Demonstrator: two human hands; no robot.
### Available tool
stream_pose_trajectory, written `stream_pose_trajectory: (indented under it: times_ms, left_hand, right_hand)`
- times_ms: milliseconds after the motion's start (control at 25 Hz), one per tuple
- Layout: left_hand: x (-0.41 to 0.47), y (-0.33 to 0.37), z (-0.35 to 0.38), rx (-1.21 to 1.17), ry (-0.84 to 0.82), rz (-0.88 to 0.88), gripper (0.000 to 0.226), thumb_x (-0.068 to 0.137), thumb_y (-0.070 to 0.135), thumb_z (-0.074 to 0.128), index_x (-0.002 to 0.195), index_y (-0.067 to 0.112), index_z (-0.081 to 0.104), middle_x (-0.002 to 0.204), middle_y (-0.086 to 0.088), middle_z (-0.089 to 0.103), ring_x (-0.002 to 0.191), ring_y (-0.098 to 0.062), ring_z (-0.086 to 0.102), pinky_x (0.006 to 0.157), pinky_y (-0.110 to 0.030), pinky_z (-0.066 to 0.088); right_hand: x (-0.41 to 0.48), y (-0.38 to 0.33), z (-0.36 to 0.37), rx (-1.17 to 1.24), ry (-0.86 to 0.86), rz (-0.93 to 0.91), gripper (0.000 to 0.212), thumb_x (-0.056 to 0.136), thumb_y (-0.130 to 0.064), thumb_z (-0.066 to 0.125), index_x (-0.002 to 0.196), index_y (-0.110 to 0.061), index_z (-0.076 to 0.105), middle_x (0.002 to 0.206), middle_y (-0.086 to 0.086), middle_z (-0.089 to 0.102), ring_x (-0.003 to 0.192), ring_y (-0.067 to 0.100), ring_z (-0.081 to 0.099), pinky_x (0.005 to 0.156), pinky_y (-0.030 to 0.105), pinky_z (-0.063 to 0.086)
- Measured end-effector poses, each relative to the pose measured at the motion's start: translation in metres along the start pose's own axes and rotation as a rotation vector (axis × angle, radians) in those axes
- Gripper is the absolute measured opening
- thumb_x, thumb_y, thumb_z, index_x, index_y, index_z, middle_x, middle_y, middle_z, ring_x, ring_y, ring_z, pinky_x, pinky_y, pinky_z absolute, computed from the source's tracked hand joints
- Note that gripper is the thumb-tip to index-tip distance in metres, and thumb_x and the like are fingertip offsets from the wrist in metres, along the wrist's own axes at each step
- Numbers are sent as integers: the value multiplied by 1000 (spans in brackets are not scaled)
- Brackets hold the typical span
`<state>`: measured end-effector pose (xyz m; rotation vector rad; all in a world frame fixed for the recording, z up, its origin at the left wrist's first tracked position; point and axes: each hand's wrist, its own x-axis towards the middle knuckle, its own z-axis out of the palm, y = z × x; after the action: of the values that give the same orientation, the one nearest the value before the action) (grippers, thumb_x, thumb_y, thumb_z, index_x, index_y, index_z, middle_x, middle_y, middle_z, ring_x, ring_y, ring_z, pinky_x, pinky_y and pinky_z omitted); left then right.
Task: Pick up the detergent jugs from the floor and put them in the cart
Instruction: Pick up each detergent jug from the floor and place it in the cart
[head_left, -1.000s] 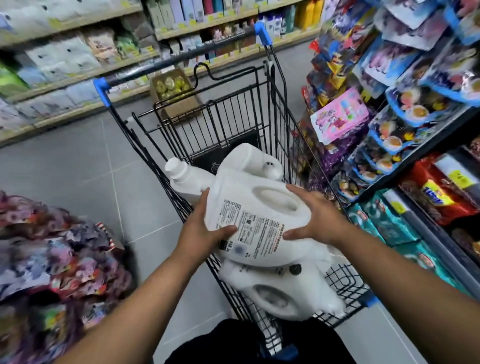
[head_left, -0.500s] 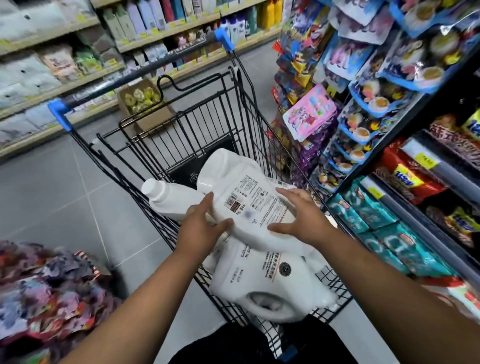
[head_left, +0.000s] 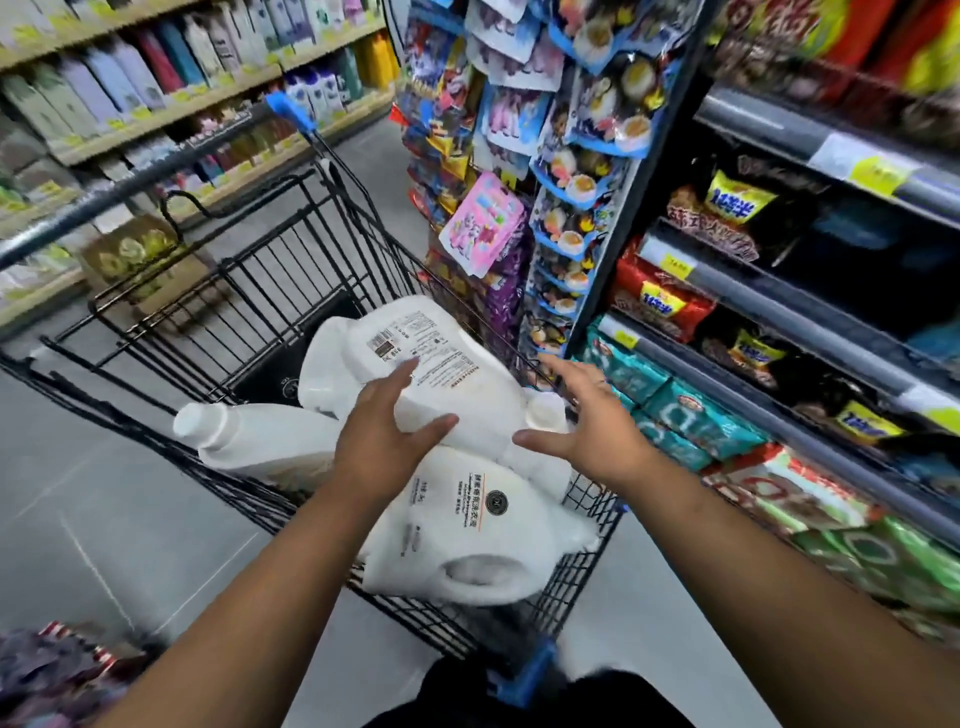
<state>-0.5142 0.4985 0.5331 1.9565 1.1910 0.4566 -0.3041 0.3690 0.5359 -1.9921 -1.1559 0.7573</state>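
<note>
Store shelves (head_left: 779, 291) flank my cart (head_left: 291, 270), which holds three white jugs. My left hand (head_left: 382, 431) rests spread on the top jug (head_left: 441, 364); my right hand (head_left: 592, 421) hovers spread beside it.

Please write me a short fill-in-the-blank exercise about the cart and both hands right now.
1. All the detergent jugs in the shopping cart are ____ in colour.
2. The left hand rests on the ____ jug of the pile.
3. The right hand is open and holds ____.

Missing words: white; top; nothing
</note>
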Motion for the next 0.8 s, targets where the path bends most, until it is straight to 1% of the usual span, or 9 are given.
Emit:
stream_pose_trajectory:
  times_ms: [80,160,240,400,520,600,640,720,800]
  left_hand:
    - [-11,24,8,-3,-35,81,77,78,41,80,146,34,44,140,1,50,130,-13,47,107,-27,37]
    - [-24,48,17,-21,-61,173,77,79,40,80,146,34,43,139,2,49,129,-8,45,109,-25,34]
    - [-42,73,29,-56,-103,242,74,80,41,78,145,38,42,136,4,50,125,-4,44,108,-25,35]
    - [-104,142,78,-104,-249,378,70,82,37,77,144,40,44,137,7,50,122,1,45,101,-15,34]
    - [-157,196,125,-137,-338,485,75,79,39,80,143,46,41,141,5,50,129,-4,47,113,-30,37]
    - [-196,239,161,-147,-418,572,79,77,43,80,138,59,33,142,5,50,131,-4,46,114,-33,36]
    - [-217,261,178,-137,-468,619,79,77,45,79,134,67,30,143,6,49,132,-3,45,114,-32,35]
    - [-257,306,213,-131,-579,717,78,78,47,77,129,74,26,144,6,47,133,-4,43,114,-32,35]
    - [-295,350,248,-134,-689,816,80,77,47,79,129,74,24,144,4,46,132,-4,43,111,-23,36]
  right_hand:
    - [-21,0,-20,14,68,5,90,66,-43,86,142,-42,37,144,-6,33,130,11,39,106,24,30]
    - [-48,3,-42,55,133,17,88,65,-44,85,138,-50,36,146,-5,32,130,12,40,109,28,32]
    - [-83,8,-67,71,203,16,88,64,-47,84,139,-48,38,144,-3,36,129,15,44,111,35,36]
    - [-189,34,-131,64,361,20,90,55,-63,74,136,-45,41,136,-4,41,119,14,52,105,36,43]
    - [-280,58,-177,75,480,54,82,60,-52,80,132,-49,41,134,-5,42,114,11,53,98,24,42]
    - [-348,76,-211,35,604,101,80,65,-42,84,132,-46,40,131,-7,42,110,6,50,94,10,35]
    - [-383,85,-227,24,666,132,81,67,-38,85,134,-43,40,130,-7,42,110,5,49,94,8,33]
    - [-451,102,-257,42,788,185,82,69,-38,84,137,-42,38,131,-7,41,113,7,51,97,19,38]
    - [-516,118,-281,84,920,236,82,67,-45,82,135,-47,36,132,-8,40,113,9,53,98,31,43]
